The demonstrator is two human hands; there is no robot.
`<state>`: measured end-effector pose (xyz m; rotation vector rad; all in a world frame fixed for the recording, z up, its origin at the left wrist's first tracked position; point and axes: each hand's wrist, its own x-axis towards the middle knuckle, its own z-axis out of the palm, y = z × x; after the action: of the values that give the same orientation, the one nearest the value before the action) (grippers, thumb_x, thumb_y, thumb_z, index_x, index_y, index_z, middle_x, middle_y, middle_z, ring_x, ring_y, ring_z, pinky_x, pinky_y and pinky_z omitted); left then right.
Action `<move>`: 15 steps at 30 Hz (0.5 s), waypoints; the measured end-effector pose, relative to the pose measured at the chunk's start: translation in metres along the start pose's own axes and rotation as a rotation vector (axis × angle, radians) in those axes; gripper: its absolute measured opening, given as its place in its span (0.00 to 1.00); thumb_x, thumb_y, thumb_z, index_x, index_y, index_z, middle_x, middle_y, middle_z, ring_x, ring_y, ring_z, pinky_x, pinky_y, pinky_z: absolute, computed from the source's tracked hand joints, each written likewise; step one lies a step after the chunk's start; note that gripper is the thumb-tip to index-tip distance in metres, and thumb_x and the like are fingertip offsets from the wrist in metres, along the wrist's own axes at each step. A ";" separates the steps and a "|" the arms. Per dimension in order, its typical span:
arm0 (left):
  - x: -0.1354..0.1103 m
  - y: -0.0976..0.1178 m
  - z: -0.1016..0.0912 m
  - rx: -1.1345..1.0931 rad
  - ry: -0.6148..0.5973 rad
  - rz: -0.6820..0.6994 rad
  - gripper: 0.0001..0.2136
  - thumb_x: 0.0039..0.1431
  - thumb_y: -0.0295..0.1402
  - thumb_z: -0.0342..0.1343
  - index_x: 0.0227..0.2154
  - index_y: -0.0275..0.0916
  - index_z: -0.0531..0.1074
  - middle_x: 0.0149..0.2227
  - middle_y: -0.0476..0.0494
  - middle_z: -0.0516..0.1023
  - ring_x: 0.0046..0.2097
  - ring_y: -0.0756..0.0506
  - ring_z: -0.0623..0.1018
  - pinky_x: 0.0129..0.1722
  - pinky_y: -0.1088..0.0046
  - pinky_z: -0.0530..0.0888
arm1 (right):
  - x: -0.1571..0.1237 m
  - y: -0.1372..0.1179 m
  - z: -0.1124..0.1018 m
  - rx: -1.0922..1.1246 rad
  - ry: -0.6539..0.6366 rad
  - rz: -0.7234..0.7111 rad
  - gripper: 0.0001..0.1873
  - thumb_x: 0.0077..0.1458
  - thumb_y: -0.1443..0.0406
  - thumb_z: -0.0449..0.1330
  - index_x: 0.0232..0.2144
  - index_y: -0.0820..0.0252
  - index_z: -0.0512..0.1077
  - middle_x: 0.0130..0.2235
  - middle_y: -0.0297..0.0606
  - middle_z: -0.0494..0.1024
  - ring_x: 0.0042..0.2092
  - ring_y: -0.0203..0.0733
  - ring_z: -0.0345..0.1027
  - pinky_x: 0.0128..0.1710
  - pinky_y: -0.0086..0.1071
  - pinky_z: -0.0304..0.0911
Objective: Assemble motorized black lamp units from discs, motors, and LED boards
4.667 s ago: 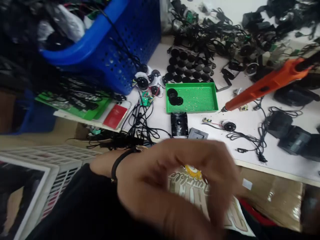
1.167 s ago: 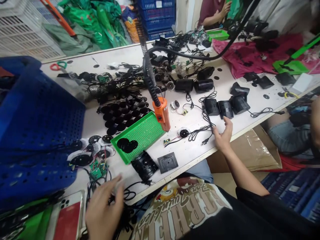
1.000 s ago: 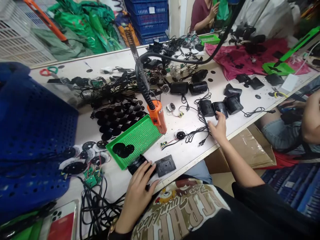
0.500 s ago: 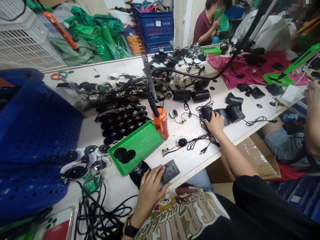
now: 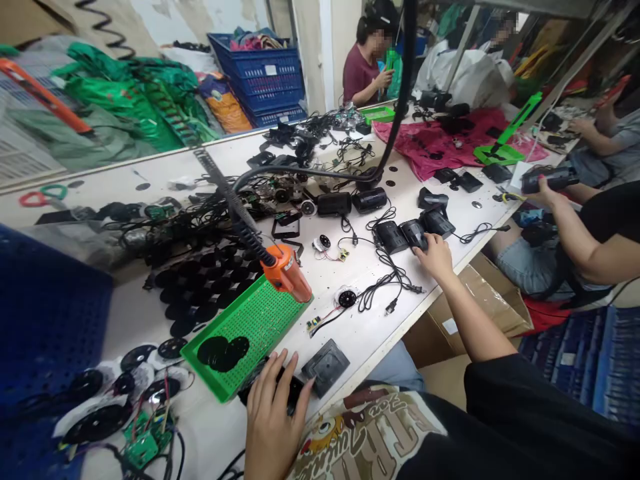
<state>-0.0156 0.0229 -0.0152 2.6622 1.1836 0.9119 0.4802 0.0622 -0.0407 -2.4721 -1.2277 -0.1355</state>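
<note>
My left hand lies with fingers spread over a glossy black plastic piece, mostly covered by the hand. Beside its fingertips a dark grey square plastic cover rests flat near the table edge. My right hand has its fingers on the near end of a black plastic housing, the middle one of three in a row. Another black housing sits left of it, and one right of it. Between my hands are a round black LED disc with wires and coiled black cables.
A green perforated tray holds black discs and an orange electric screwdriver on a coiled cord. Blue basket at left; tangled cables and circuit boards nearby. A co-worker at right holds a black cylinder; another sits across the table.
The view has turned rightward. My right hand has shifted from the left black housing to the middle one. My left hand has slipped off the grey cover onto the black piece.
</note>
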 end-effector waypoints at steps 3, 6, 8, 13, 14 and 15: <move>0.002 -0.002 0.002 0.011 -0.004 0.031 0.29 0.68 0.32 0.59 0.70 0.45 0.60 0.61 0.30 0.75 0.63 0.29 0.74 0.59 0.47 0.73 | 0.017 0.010 -0.008 0.007 0.025 -0.005 0.30 0.62 0.55 0.57 0.61 0.65 0.70 0.61 0.57 0.72 0.57 0.64 0.65 0.57 0.53 0.63; 0.002 -0.003 0.005 0.009 0.002 0.046 0.29 0.68 0.32 0.58 0.70 0.46 0.60 0.60 0.30 0.75 0.62 0.29 0.75 0.58 0.46 0.74 | 0.040 0.014 -0.014 0.003 0.067 -0.002 0.31 0.63 0.54 0.56 0.64 0.63 0.68 0.63 0.57 0.70 0.59 0.64 0.63 0.60 0.55 0.61; 0.002 -0.003 0.008 0.007 0.015 0.051 0.29 0.68 0.32 0.58 0.70 0.47 0.59 0.60 0.31 0.75 0.62 0.29 0.75 0.58 0.47 0.74 | 0.051 0.016 -0.014 -0.008 0.084 0.020 0.35 0.62 0.52 0.57 0.66 0.63 0.65 0.66 0.58 0.66 0.61 0.66 0.60 0.60 0.57 0.59; 0.001 -0.003 0.013 0.021 0.031 0.076 0.27 0.68 0.30 0.58 0.68 0.44 0.62 0.59 0.30 0.76 0.61 0.29 0.76 0.57 0.47 0.74 | 0.046 0.017 0.004 -0.035 0.040 0.037 0.41 0.58 0.47 0.62 0.68 0.59 0.64 0.72 0.58 0.56 0.70 0.73 0.47 0.63 0.69 0.52; 0.001 -0.002 0.013 0.027 0.023 0.070 0.26 0.68 0.30 0.58 0.67 0.44 0.63 0.59 0.30 0.76 0.61 0.30 0.76 0.57 0.47 0.74 | 0.041 0.019 0.008 -0.038 0.020 0.028 0.41 0.58 0.46 0.62 0.67 0.58 0.64 0.74 0.57 0.54 0.71 0.74 0.44 0.63 0.71 0.50; 0.001 -0.001 0.012 0.034 0.014 0.060 0.25 0.68 0.30 0.58 0.66 0.43 0.64 0.59 0.30 0.76 0.61 0.30 0.76 0.58 0.47 0.75 | 0.037 0.022 0.010 -0.041 0.000 0.018 0.41 0.58 0.45 0.61 0.67 0.58 0.65 0.75 0.57 0.51 0.73 0.74 0.40 0.64 0.73 0.47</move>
<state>-0.0086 0.0264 -0.0247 2.7366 1.1373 0.9298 0.5196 0.0814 -0.0468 -2.5175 -1.2137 -0.1566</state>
